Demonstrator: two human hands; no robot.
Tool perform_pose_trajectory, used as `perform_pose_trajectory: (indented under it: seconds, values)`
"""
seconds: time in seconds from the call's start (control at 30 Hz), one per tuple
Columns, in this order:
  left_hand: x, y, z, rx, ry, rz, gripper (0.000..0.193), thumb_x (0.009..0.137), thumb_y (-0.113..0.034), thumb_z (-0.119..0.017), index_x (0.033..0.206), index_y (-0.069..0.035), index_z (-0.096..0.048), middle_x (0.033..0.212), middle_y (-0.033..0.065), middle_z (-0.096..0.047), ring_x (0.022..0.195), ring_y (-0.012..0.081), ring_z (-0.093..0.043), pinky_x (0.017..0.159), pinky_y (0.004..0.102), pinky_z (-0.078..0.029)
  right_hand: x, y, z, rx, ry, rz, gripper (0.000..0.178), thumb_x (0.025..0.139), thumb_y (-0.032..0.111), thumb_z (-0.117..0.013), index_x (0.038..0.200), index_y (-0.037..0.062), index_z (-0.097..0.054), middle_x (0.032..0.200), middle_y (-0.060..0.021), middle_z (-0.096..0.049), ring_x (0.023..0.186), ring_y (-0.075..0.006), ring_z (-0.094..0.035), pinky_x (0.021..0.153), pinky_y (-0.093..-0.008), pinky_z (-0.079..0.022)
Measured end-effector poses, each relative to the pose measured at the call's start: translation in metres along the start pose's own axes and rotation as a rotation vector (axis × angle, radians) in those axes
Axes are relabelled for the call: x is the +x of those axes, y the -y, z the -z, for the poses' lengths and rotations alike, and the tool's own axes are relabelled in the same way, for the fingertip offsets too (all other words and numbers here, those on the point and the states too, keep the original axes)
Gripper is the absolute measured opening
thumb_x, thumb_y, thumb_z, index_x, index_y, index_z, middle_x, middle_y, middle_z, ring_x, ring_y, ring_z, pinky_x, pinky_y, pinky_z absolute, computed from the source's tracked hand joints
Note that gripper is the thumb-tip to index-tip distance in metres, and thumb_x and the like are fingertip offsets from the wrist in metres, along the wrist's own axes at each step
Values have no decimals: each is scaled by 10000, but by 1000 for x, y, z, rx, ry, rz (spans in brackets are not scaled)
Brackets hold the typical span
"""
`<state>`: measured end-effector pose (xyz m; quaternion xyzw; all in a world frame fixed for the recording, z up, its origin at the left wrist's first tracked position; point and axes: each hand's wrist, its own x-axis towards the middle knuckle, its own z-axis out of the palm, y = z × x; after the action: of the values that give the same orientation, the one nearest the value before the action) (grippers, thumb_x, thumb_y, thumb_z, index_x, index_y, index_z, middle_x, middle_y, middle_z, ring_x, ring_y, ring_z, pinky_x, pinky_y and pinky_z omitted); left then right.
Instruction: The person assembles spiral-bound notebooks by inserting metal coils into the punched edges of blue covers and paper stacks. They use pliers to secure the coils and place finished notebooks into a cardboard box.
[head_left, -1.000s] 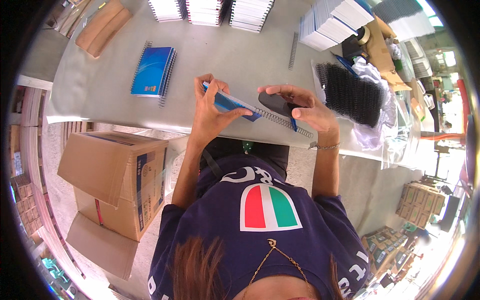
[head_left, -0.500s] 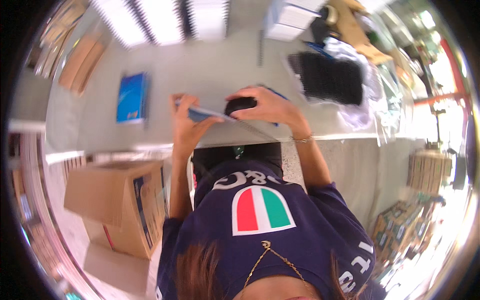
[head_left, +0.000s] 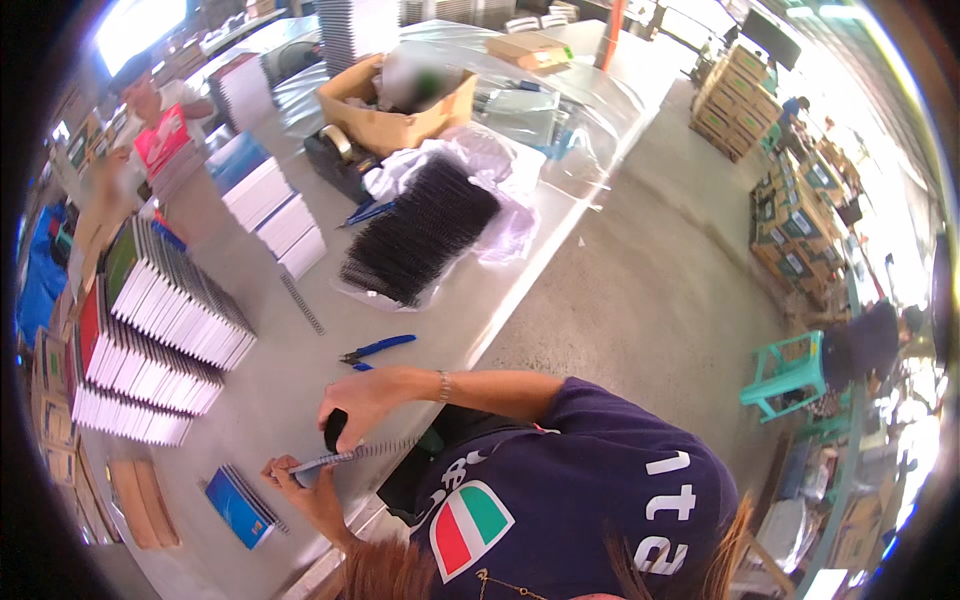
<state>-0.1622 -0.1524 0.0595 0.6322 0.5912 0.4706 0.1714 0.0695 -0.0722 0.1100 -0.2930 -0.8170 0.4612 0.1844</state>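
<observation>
My left hand (head_left: 297, 482) grips a thin notebook (head_left: 318, 462) near the table's front edge, seen nearly edge-on. A spiral wire coil (head_left: 390, 448) runs along its edge and sticks out past it toward my body. Curled round a black rounded object (head_left: 336, 428), my right hand (head_left: 372, 398) keeps it against the coil edge; its kind is not clear. Beyond that hand lie blue-handled cutting pliers (head_left: 380, 348). A blue spiral notebook (head_left: 238, 508) rests on the table to the left of my left hand.
Spiral notebook stacks (head_left: 175, 330) stand left, book stacks (head_left: 268, 215) beyond. A loose coil (head_left: 302, 303), a heap of black coils (head_left: 425, 230), a tape dispenser (head_left: 338, 165) and a cardboard box (head_left: 400, 122) share the table (head_left: 440, 305). Another person (head_left: 165, 120) is at the far left.
The view has swung to the right, bringing in the floor, stacked cartons and a green stool. Both hands keep their hold, with the black object still at the notebook's edge.
</observation>
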Motion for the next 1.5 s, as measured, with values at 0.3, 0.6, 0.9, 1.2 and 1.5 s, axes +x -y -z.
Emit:
perform_pose_trajectory:
  seconds: [0.3, 0.6, 0.9, 1.2, 1.5]
  values:
    - [-1, -8, 9, 23, 15, -19, 546, 564, 73, -766, 990, -32, -443, 1030, 92, -367, 983, 272, -418, 910, 338, -348, -2, 30, 0, 298, 78, 72, 584, 731, 387, -799, 1149, -3, -683, 1001, -165, -724, 900, -270, -685, 794, -348, -522]
    - [-2, 8, 10, -79, 72, -88, 544, 599, 98, -767, 1033, -35, -468, 1042, 69, -377, 1013, 249, -427, 938, 334, -362, 19, 8, -28, -71, -183, 193, 540, 687, 385, -794, 1066, 9, -712, 936, -167, -720, 869, -313, -675, 776, -396, -523]
    - [-2, 0, 12, -112, 112, -99, 525, 657, 118, -700, 1083, -39, -437, 1047, 72, -380, 1030, 236, -424, 980, 325, -322, 18, 6, -11, 36, -7, -35, 494, 752, 345, -784, 1103, 8, -701, 984, -171, -715, 892, -263, -674, 778, -340, -518]
    - [-1, 12, 14, -337, 144, 103, 548, 677, 143, -690, 1116, -71, -441, 1048, 50, -389, 1022, 191, -430, 965, 300, -344, 34, -9, -21, 7, -95, 12, 478, 793, 397, -775, 1062, 6, -713, 927, -122, -711, 847, -206, -647, 765, -336, -511]
    - [-5, 9, 15, -548, 158, 162, 618, 672, 166, -668, 1166, -105, -414, 1058, 43, -396, 1025, 171, -426, 985, 301, -345, 38, -6, -18, -94, 4, -46, 516, 794, 428, -740, 1095, 12, -691, 971, -147, -698, 911, -250, -647, 796, -348, -496]
